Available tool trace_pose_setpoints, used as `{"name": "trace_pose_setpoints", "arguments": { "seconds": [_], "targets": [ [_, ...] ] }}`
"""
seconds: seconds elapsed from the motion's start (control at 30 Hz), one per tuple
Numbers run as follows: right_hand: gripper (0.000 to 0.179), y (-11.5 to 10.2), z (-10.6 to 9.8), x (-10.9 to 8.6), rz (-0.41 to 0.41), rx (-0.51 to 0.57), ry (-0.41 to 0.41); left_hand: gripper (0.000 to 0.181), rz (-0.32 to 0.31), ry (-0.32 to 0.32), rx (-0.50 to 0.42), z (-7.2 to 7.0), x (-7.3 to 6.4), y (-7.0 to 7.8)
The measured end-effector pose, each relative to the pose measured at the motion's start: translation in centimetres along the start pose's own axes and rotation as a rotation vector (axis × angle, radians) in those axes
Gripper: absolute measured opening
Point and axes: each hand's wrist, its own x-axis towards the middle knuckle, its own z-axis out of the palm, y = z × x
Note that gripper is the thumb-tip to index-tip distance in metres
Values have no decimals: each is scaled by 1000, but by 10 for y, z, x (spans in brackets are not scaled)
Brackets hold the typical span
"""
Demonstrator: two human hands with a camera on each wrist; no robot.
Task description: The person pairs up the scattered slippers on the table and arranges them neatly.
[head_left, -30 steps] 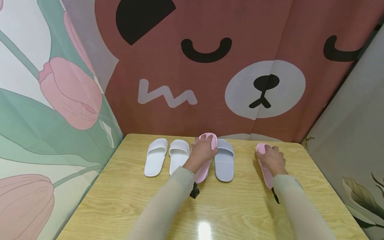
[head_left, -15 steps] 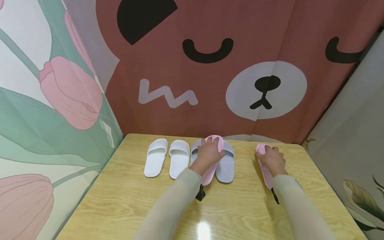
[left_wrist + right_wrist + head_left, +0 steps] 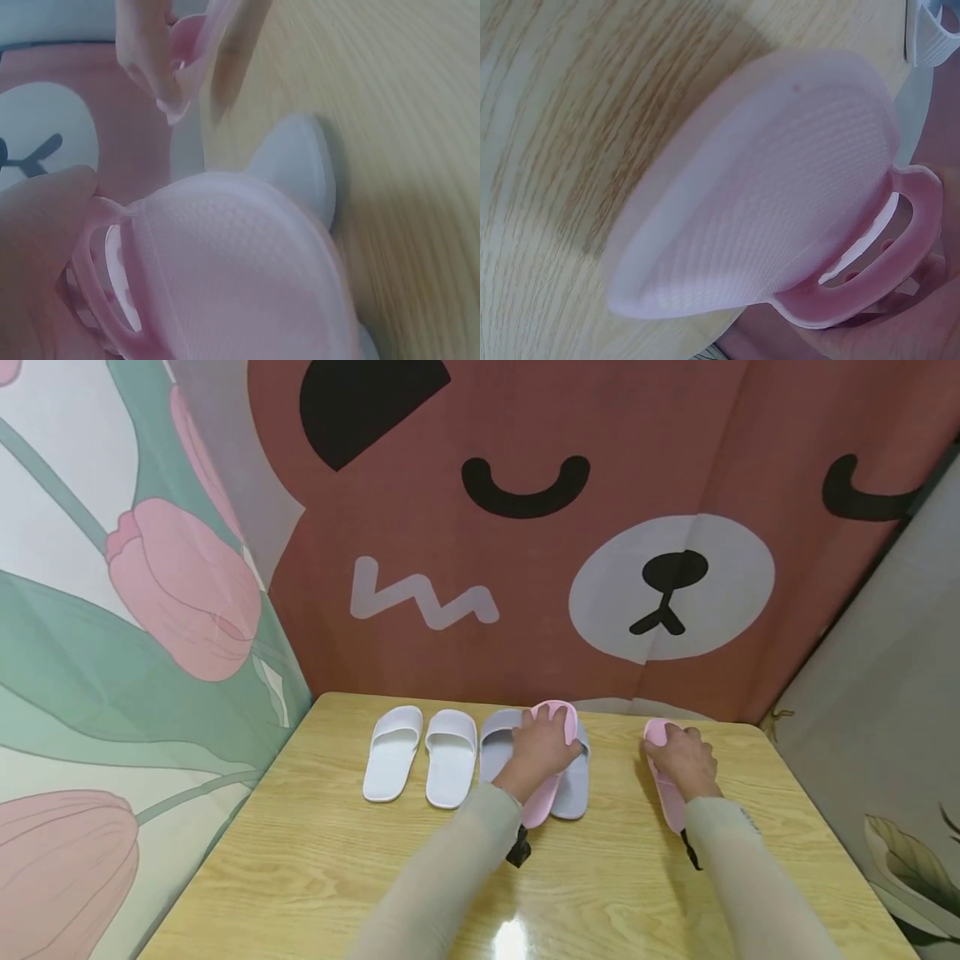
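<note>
My left hand (image 3: 542, 747) grips a pink slipper (image 3: 540, 807) by its strap, fingers over the toe end. That slipper hangs over the two grey slippers, covering part of the right grey slipper (image 3: 576, 787); the left grey slipper (image 3: 498, 746) shows beside my hand. Farther right, my right hand (image 3: 686, 761) holds the other pink slipper (image 3: 668, 795) by the strap. In the right wrist view its textured sole (image 3: 772, 180) tilts above the wood, casting a shadow. The left wrist view shows a grey sole (image 3: 304, 165) below the near pink slipper (image 3: 240, 255).
Two white slippers (image 3: 452, 762) lie side by side to the left of the grey pair, toes toward the back. The wooden table (image 3: 315, 860) ends at a brown bear-print curtain (image 3: 525, 635). Printed cloths hang at both sides.
My left hand has carried its pink slipper to the right, from over the left grey slipper to over the right one. My right hand and its slipper have stayed nearly still.
</note>
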Motion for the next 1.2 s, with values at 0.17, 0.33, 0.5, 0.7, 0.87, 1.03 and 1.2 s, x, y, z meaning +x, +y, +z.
{"name": "trace_pose_setpoints", "arguments": {
  "seconds": [0.17, 0.33, 0.5, 0.7, 0.87, 1.03, 1.2],
  "targets": [
    [83, -1, -1, 0, -7, 8, 7, 71, 7, -20, 13, 2, -1, 12],
    [86, 1, -1, -1, -5, 5, 3, 71, 21, -15, 24, 8, -2, 21],
    [87, 3, 0, 0, 3, 5, -4, 70, 21, -5, 55, 12, -2, 30],
    [88, 5, 2, 1, 6, -3, -6, 71, 33, -9, 81, 17, -1, 43],
    [88, 5, 2, 4, -3, -1, 10, 71, 43, 1, 92, 23, 2, 54],
    [85, 5, 2, 6, -5, 8, 19, 69, 41, 1, 104, 29, 5, 63],
    [83, 7, 0, 5, -3, 2, 25, 69, 56, -11, 115, 34, 8, 70]
  ]
}}
